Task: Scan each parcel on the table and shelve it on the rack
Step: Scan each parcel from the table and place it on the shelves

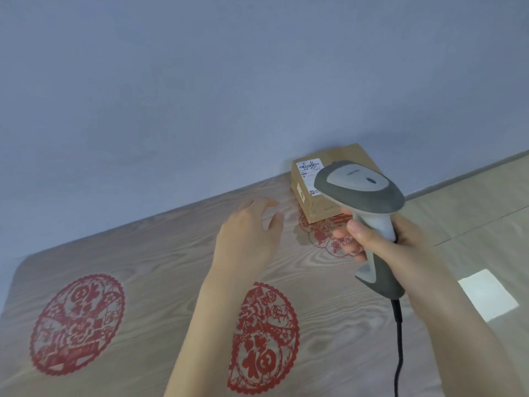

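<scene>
Blue-grey wall (200,81) fills the far half of the view. Below it, a wood-grain table (160,267) carries round red paper-cut designs (77,325). The left hand (246,233) hovers over the table just left of the box, fingers loosely spread and holding nothing. The right hand (400,245) grips the handle of a grey scanner (360,181), with a black cable (398,339) hanging from it. A cardboard box (352,159) with a white label (309,167) sits at the table's far edge against the wall, right of centre.
</scene>
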